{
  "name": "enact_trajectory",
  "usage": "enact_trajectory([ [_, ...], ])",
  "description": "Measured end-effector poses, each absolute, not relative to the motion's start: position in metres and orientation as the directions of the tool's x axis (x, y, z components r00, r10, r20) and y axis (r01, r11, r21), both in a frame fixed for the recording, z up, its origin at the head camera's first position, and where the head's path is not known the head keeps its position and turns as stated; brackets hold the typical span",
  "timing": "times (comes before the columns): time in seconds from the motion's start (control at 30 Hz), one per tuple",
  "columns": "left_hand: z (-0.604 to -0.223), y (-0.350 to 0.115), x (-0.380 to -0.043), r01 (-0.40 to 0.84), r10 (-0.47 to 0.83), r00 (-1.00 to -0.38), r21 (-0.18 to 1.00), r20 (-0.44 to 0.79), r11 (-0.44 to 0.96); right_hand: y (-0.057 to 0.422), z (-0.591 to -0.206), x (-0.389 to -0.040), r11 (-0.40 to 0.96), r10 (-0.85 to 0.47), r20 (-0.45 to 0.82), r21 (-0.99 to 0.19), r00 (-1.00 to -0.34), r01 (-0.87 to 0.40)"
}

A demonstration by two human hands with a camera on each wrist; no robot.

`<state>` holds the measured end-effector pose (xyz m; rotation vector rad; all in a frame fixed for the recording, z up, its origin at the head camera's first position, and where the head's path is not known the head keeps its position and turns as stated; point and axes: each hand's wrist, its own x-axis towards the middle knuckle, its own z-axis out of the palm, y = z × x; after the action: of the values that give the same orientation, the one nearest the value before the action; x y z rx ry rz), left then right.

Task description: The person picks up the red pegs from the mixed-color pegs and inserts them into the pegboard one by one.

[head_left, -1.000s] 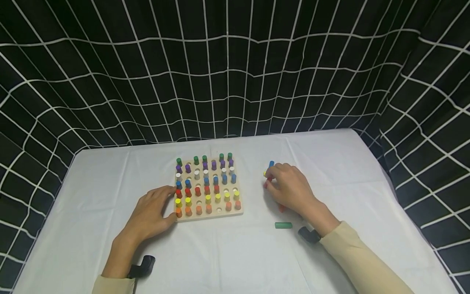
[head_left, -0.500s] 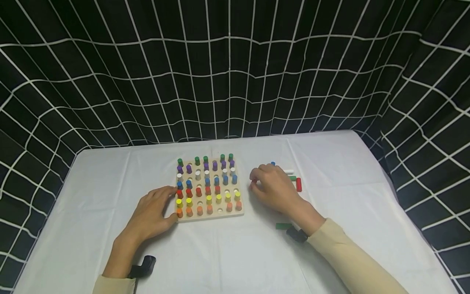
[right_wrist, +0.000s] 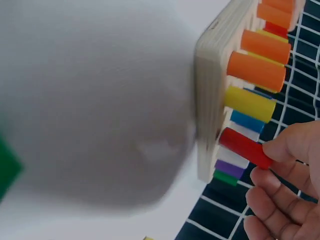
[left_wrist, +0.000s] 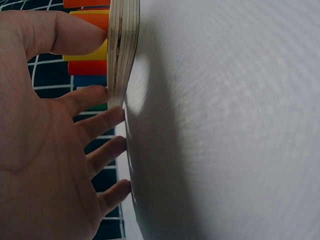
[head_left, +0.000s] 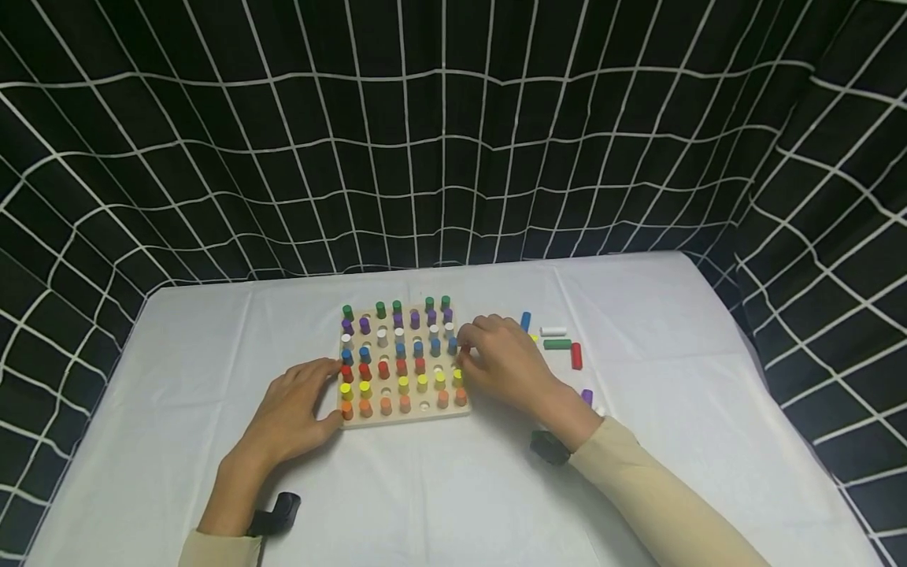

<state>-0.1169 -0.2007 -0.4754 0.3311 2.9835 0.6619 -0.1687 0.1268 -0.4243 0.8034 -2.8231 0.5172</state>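
A wooden pegboard [head_left: 407,420] lies on the white cloth, holding rows of coloured pegs: green, purple, white, blue, red, yellow and orange from back to front. My left hand [head_left: 290,409] rests at its left side, with thumb and fingertips against the board's edge [left_wrist: 121,50] and the fingers fairly straight. Between thumb and index finger, my right hand [head_left: 506,362] pinches a red peg [right_wrist: 245,147] at the right end of the red row. The peg's lower end is close to the board surface; whether it is in a hole I cannot tell.
Loose pegs lie right of the board: blue [head_left: 525,321], white [head_left: 553,331], green [head_left: 557,344], red [head_left: 577,356] and purple [head_left: 587,397]. A yellow one [head_left: 534,338] is mostly hidden by my right hand. A dark gridded curtain [head_left: 439,157] hangs behind the table.
My right hand has moved left from the loose pegs to the board's right edge, carrying the red peg. The left hand stays in place at the board.
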Motion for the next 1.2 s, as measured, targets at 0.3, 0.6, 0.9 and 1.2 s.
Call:
enact_trajectory([
  [0.3,-0.473,-0.199,-0.116,0.202,0.23,-0.973,0.419,-0.016,0.885,0.111,-0.423,-0.168,0.791,-0.491,0.213,-0.297,-0.845,-0.534],
  [0.6,-0.472,-0.198,-0.117,0.196,0.226,-0.974,0.422,-0.023,0.885,0.104,-0.425,-0.171,0.775,-0.514,0.241,-0.281,-0.823,-0.566],
  [0.9,-0.472,-0.198,-0.118,0.194,0.226,-0.974,0.425,-0.025,0.884,0.1,-0.429,-0.17,0.777,-0.512,0.197,-0.308,-0.836,-0.548],
  [1.2,-0.475,-0.201,-0.117,0.194,0.227,-0.974,0.426,-0.027,0.884,0.1,-0.429,-0.166,0.779,-0.515,0.204,-0.294,-0.833,-0.554],
])
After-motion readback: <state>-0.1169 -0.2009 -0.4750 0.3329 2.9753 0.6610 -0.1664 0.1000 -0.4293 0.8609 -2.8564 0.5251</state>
